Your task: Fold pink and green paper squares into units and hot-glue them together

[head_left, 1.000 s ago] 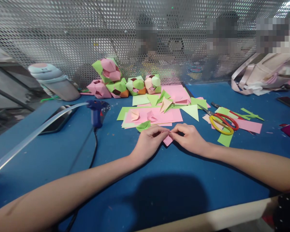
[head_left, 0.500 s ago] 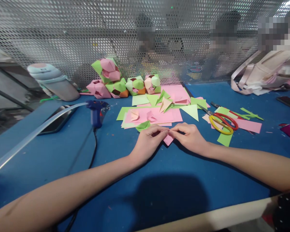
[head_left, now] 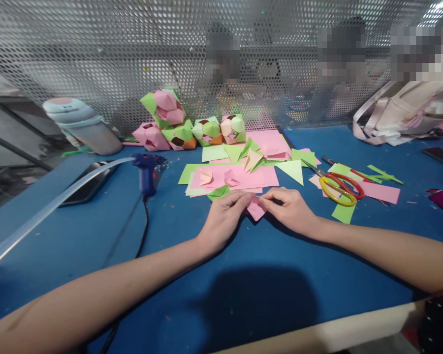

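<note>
A blue tabletop (head_left: 354,265) is filling the lower view, its pale edge (head_left: 310,332) running along the near side. A grey perforated metal screen (head_left: 125,54) is standing behind it, blurred figures (head_left: 339,54) showing through. Dark bars (head_left: 7,148) are slanting at far left; bright light (head_left: 437,10) is glinting at upper right

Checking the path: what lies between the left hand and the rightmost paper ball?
Overlapping pink and green sheets, a folded pink piece and a folded green piece, in the head view.
</note>
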Motion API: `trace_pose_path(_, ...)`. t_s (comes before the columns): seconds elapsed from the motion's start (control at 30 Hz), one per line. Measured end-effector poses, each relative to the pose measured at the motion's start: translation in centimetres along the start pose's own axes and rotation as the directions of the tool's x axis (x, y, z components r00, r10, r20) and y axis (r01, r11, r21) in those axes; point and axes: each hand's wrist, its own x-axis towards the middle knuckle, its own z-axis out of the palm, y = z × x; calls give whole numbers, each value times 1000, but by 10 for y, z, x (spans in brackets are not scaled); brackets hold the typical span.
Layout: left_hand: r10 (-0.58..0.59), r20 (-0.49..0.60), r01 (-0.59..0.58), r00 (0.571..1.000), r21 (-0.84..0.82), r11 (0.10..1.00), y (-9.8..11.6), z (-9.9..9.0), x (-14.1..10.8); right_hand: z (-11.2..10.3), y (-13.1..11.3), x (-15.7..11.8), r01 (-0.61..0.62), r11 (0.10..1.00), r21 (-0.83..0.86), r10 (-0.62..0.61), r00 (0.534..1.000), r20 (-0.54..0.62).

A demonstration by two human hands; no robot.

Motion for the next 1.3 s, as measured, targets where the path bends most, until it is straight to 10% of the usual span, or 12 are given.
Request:
trace_pose_path(0.57, -80, -115, 69, 990, -93, 993, -9, 5, 6, 3, -1, 0, -33, 989, -143, 42, 998, 56)
trace_pose_path(1.3, -104, 80, 111, 991, -78, 991, -1, 9, 0, 4, -1, -3, -1, 994, -111, 7, 998, 60)
